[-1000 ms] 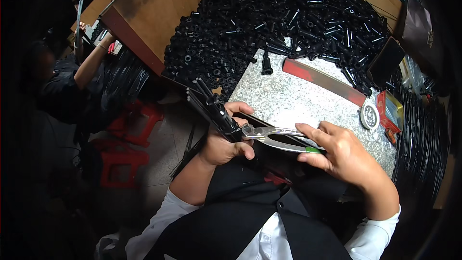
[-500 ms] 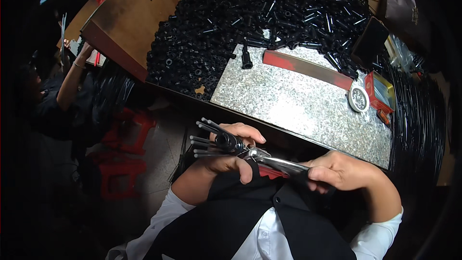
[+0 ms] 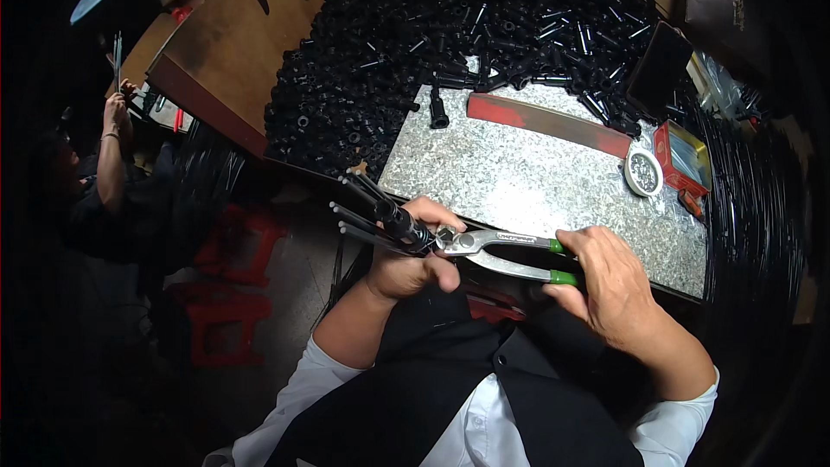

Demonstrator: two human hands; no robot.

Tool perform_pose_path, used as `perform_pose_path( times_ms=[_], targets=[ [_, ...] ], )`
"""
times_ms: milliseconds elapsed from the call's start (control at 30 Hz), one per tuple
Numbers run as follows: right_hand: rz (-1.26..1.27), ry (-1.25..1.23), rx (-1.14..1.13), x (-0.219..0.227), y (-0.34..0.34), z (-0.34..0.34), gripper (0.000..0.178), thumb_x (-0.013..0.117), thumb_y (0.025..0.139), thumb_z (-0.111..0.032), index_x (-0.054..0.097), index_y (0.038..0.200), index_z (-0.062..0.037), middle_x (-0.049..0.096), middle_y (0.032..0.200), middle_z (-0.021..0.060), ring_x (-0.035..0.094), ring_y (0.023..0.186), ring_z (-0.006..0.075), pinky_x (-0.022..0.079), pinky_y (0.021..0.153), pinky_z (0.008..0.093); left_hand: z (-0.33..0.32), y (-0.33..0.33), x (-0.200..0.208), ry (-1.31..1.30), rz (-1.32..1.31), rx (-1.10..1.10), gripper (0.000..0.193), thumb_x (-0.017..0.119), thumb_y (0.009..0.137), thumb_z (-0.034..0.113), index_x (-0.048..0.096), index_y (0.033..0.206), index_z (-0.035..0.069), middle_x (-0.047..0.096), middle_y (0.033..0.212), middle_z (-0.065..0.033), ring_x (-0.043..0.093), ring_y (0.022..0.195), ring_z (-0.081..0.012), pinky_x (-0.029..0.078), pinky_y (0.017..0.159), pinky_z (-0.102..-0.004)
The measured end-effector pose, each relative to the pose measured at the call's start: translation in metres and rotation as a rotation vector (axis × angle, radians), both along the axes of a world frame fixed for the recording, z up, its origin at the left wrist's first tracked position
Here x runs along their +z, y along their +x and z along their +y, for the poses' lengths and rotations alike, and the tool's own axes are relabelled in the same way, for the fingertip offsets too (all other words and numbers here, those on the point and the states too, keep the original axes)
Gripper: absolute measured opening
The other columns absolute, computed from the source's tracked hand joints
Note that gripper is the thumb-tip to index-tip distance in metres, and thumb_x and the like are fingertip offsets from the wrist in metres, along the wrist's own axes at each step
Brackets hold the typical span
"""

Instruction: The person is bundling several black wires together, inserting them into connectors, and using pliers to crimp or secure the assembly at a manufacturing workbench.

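My left hand is closed around a black tubular plastic piece. Several thin dark rods stick out of it toward the left. In my right hand are metal pliers with green handle ends, their handles spread apart. The pliers' jaws meet the end of the black piece beside my left fingers; exactly what they grip is too small to tell. Both hands are in front of my body, at the near edge of the speckled work board.
A large heap of black plastic tubes covers the back of the table. A red-and-black bar, a small white bowl and a red box lie on the right. Red stools stand lower left; a co-worker's arm shows beyond.
The pliers have turned flat and their handles have spread apart. My right hand has moved up, and the rods in my left hand tilt higher. The co-worker's hands have moved left.
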State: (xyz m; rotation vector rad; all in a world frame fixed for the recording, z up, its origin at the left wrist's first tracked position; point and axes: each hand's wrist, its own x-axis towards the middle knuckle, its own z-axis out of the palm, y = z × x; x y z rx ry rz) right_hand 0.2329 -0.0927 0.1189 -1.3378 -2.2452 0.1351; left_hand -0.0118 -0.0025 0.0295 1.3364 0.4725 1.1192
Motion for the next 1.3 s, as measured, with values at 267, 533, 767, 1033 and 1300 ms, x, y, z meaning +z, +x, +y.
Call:
perform_pose_path(
  times_ms=[267,533,767,1033,1300],
  targets=[
    [0.737,-1.682,0.05,-0.007,0.021,0.003,0.018,0.056,0.094,-0.018,0.057,0.091,-0.0007,0.064,0.071,0.0073,0.064,0.059,0.0146,0.052,0.054,0.0265,0.009,0.004,0.01,0.268,0.057,-0.179,0.066,0.091,0.046,0.037,0.063,0.094,0.0,0.06,0.078,-0.001,0.056,0.072,-0.0071,0.042,0.061,-0.0204],
    [-0.003,-0.337,0.0,-0.006,0.01,-0.003,0.05,0.075,0.077,-0.025,0.05,0.114,-0.0008,0.055,0.072,0.0137,0.061,0.066,0.03,0.046,0.059,0.0387,0.003,0.017,0.016,0.08,0.102,0.124,0.077,0.082,0.05,0.057,0.059,0.094,-0.002,0.056,0.077,0.0019,0.05,0.066,-0.004,0.037,0.057,-0.019],
    [0.388,-1.146,0.139,0.005,0.028,0.008,0.049,0.058,0.093,-0.036,0.055,0.126,0.0,0.066,0.109,0.0192,0.062,0.1,0.0225,0.047,0.088,0.0316,0.011,0.016,0.0,0.107,0.048,-0.127,0.1,0.081,0.046,0.055,0.042,0.113,-0.007,0.045,0.056,0.0055,0.046,0.053,-0.0044,0.039,0.053,-0.0192],
    [-0.093,-0.493,-0.055,0.03,0.013,0.007,0.054,0.062,0.088,-0.035,0.052,0.129,-0.0023,0.058,0.083,0.0201,0.059,0.075,0.0374,0.048,0.07,0.0424,0.008,0.02,0.009,0.05,0.126,-0.041,0.098,0.079,0.048,0.059,0.042,0.112,-0.006,0.046,0.059,0.0068,0.041,0.054,-0.0009,0.031,0.052,-0.0156],
    [-0.132,-0.409,-0.079,0.01,0.01,0.001,0.049,0.068,0.083,-0.031,0.055,0.12,-0.0016,0.057,0.077,0.017,0.06,0.069,0.0353,0.048,0.062,0.0423,0.013,0.016,-0.005,0.128,0.094,0.029,0.097,0.078,0.052,0.061,0.041,0.112,-0.007,0.046,0.06,0.0065,0.04,0.052,0.0,0.027,0.048,-0.0163]
  ],
)
